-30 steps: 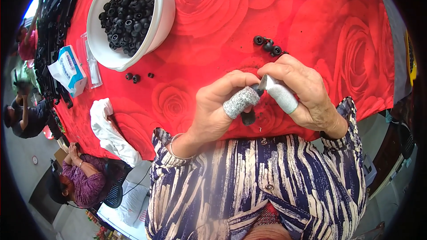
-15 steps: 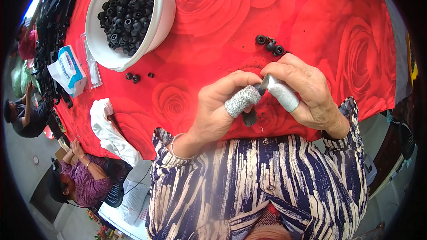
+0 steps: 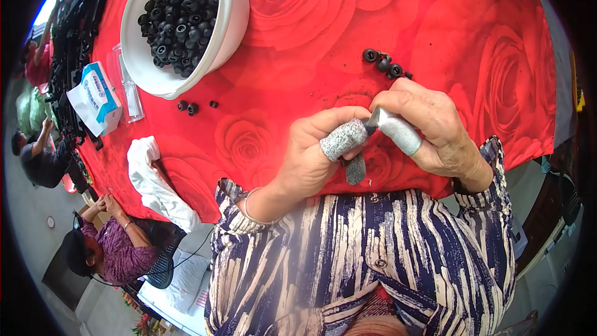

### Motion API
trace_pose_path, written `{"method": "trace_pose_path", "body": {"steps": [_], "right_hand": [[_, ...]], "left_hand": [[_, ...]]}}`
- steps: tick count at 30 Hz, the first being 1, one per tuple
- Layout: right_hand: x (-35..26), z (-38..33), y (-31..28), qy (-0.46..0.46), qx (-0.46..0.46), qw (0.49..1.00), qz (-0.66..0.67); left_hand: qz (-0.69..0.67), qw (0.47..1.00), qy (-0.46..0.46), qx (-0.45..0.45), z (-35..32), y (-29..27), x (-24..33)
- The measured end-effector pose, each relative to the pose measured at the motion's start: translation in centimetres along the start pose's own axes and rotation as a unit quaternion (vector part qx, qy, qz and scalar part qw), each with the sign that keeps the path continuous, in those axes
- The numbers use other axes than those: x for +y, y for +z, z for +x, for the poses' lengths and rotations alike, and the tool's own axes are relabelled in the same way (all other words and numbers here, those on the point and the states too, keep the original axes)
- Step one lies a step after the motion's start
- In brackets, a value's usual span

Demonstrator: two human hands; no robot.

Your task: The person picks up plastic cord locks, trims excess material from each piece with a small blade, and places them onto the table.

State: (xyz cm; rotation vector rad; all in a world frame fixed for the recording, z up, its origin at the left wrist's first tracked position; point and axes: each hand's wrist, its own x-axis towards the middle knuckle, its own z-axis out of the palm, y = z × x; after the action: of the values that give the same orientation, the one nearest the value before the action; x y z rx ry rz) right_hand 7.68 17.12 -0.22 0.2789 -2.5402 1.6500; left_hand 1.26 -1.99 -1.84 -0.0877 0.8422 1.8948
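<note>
My left hand [image 3: 317, 152], with a speckled grey sleeve on the thumb, closes on a small black rubber part [image 3: 370, 130], mostly hidden by the fingers. A dark grey tip [image 3: 355, 171], perhaps another covered finger, shows below it. My right hand [image 3: 429, 124], with a pale grey sleeve on one digit, pinches a small metal blade [image 3: 375, 116] whose edge meets the black part. Just beyond the right hand, several round black rubber parts [image 3: 383, 63] lie in a short row on the red rose-patterned tablecloth [image 3: 298, 68].
A white bowl [image 3: 233, 31] heaped with black rubber parts stands at the far left. Near it are loose black pieces [image 3: 193, 109], a tissue pack [image 3: 98, 99], a clear plastic case [image 3: 129, 96] and a white cloth [image 3: 155, 180]. Another person [image 3: 118, 246] sits at the left.
Both hands have shifted slightly to the right in the picture, along with a small drift of the whole view. The blade still meets the black part; the grip looks the same.
</note>
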Motion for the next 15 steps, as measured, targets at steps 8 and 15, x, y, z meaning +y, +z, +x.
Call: {"method": "trace_pose_path", "body": {"steps": [8,15], "right_hand": [[-0.5,-0.2,-1.0,-0.008,0.017,1.0,-0.015],[-0.1,-0.3,-0.2,0.031,0.056,0.998,-0.029]], "left_hand": [[0.162,0.985,0.044,0.033,0.2,0.2,1.2],[0.13,0.991,0.031,-0.009,0.1,0.3,0.6]]}}
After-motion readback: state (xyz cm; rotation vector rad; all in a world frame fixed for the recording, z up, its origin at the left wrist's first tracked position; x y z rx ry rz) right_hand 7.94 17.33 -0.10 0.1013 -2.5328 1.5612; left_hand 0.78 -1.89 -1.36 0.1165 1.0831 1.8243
